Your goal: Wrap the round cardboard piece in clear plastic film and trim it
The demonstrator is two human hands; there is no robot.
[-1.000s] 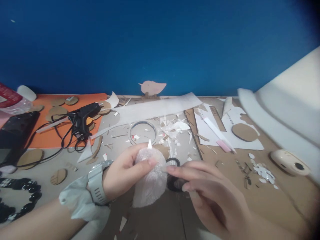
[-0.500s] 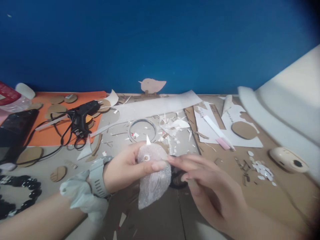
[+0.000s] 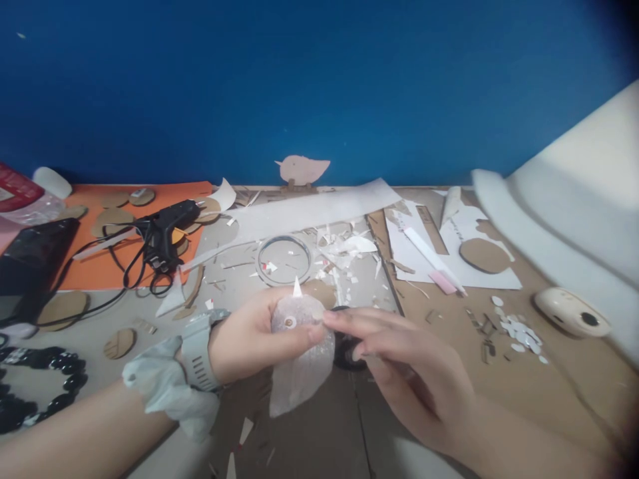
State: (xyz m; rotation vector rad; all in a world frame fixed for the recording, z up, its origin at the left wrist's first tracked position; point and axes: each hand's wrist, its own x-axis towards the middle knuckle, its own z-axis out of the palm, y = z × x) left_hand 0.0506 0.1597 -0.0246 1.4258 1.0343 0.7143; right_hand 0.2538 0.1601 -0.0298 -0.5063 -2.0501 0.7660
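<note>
A glittery white bird shape (image 3: 302, 382) with a pointed white beak and a small round eye is held over the table. My left hand (image 3: 264, 336) grips it, thumb across its front; a pale watch and a scrunchie circle that wrist. The index fingertip of my right hand (image 3: 414, 366) touches the shape's right edge, and its other fingers are apart, with nothing visible in them. Behind the shape lies a black round object (image 3: 347, 352), partly hidden. A clear ring (image 3: 284, 261) rests just beyond my left hand.
A black glue gun (image 3: 167, 233) with its cable lies on orange paper (image 3: 82, 266) at left, near cardboard discs and a black beaded bracelet (image 3: 74, 382). A pink bird cutout (image 3: 302, 170) stands at the back. On the right are white paper, a cutter (image 3: 429, 256) and white dots (image 3: 522, 332).
The bird shape has shifted slightly left and tilted, its upper part leaning back. My right hand has moved a little left along with it.
</note>
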